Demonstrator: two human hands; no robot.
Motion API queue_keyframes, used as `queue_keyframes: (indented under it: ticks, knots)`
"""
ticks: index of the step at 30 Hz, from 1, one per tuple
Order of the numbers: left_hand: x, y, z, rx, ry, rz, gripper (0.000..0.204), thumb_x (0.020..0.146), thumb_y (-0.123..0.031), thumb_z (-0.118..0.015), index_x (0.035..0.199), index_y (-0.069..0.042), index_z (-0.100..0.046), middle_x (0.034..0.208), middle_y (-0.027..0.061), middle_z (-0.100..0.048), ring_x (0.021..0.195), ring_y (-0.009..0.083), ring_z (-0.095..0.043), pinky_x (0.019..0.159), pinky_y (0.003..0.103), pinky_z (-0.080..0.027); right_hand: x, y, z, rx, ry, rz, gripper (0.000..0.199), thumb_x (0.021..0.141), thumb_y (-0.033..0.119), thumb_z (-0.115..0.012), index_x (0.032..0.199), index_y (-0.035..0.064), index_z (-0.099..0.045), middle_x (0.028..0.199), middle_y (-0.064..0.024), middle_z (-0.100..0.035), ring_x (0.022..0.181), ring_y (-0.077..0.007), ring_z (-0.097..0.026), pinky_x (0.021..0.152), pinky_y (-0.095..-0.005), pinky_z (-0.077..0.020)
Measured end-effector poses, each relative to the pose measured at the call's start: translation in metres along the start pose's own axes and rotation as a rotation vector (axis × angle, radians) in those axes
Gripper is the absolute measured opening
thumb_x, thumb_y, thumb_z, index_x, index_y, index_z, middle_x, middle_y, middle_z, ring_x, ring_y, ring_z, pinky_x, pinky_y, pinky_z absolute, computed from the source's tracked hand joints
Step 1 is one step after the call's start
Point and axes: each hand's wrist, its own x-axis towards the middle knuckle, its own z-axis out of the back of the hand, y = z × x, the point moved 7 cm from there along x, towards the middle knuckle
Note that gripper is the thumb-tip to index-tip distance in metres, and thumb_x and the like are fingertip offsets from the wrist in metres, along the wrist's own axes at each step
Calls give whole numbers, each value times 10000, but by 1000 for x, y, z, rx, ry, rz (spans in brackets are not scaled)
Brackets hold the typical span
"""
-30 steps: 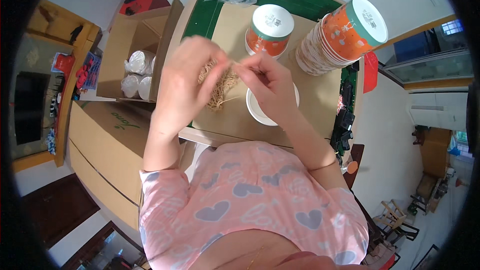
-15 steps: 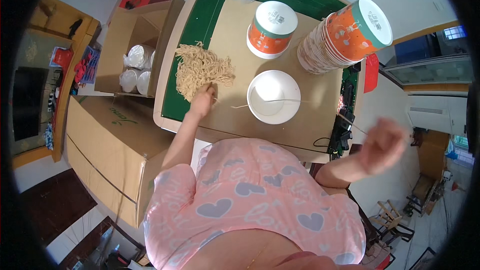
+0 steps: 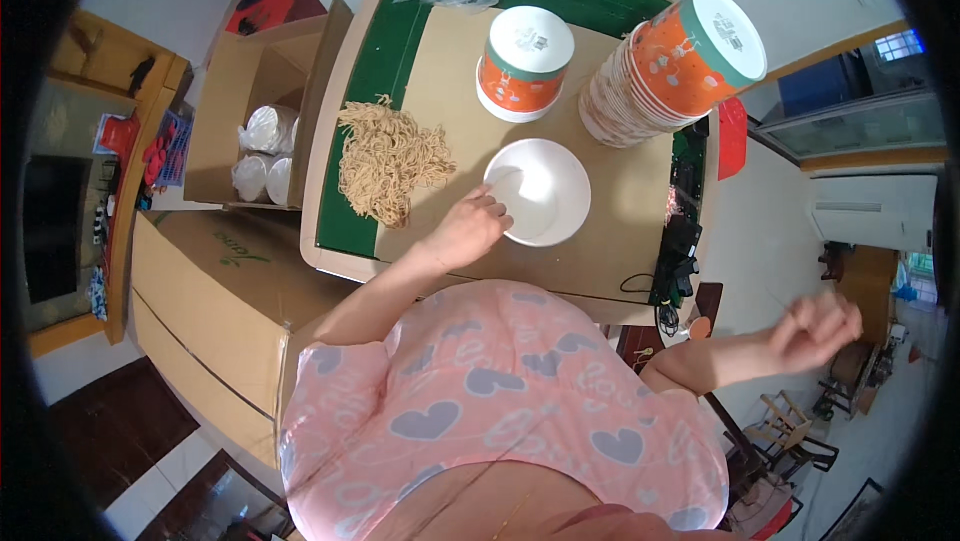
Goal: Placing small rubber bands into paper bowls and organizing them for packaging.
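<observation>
Green-bordered counter [image 3: 378, 71], left hand [image 3: 468, 231] at the white bowl [image 3: 550, 206]

Brown sheet [image 3: 620, 211] covers the middle of the counter, and the open white bowl sits upright on it. Its mouth is round, with no long axis to speak of. Left of the bowl, well clear of its rim, lies the heap of tan strands [image 3: 392, 163], tangled every way so that no single axis stands out. The left hand is far nearer to both: it sits at the bowl's left rim, between that rim and the near side of the heap. Its fingers are curled close together over the edge; whether they touch the rim or pinch a strand cannot be told. The right hand [image 3: 820, 331] is well apart, right of the bowl and beyond the counter's edge, loosely curled and blurred, so whether it holds anything is unclear.

Just beyond the bowl stands an upside-down orange paper cup [image 3: 525, 66], and to its far right a tall stack [image 3: 670, 76] of similar ones, also inverted. Both white bases carry small dark printing with a square code, too small to read. Well left of the bowl, a closed carton [image 3: 230, 311] shows green lettering on its top.
</observation>
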Motion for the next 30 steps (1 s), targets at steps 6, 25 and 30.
queue_keyframes:
  ticks: [6,25,30]
  knots:
    - [22,-1,-3,-371,-215,260,96,721,-51,-617,816,-48,-611,793,102,-583,827,292,-584,694,392,-489,-122,-230,-4,-934,550,-818,255,920,200,-402,918,29,-592,905,-88,-599,819,-183,-570,759,-304,-448]
    - [23,7,-28,-1181,-188,631,180,847,-110,-636,986,2,-619,810,15,-631,679,51,-548,582,192,-421,-177,-293,8,-959,438,-910,246,923,193,-432,833,6,-563,781,-181,-601,709,-324,-580,662,-386,-450]
    - [4,6,-56,-1337,-137,699,106,851,-103,-628,919,-23,-641,791,9,-636,632,57,-539,548,181,-410,-190,-289,-1,-936,400,-839,163,896,179,-503,905,25,-558,737,-143,-604,635,-279,-583,595,-355,-451]
